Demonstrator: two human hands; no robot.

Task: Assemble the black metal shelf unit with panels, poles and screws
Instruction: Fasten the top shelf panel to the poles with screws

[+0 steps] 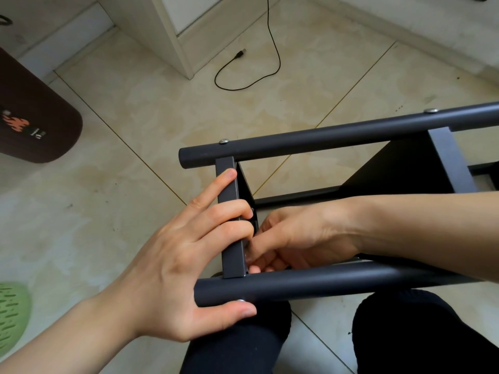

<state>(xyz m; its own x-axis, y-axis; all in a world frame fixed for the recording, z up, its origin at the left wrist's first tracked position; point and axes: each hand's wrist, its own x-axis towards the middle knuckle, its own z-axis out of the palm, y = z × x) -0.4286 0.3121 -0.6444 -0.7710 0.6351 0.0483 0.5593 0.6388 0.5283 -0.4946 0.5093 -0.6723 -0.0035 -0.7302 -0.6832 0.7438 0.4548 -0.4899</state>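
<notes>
Two poles, far pole (337,139) and near pole (324,283), are lying across my lap above the tiled floor (135,130), the panel edge (231,220) bridging them. I'm seeing my left hand (172,260) gripping that edge, fingers curling over it, thumb lying under the near pole. My right hand (294,238) is reaching inside, fingertips pinching something small by the panel; whether it's a screw, I can't tell. Screw heads (224,141) are showing on the far pole
</notes>
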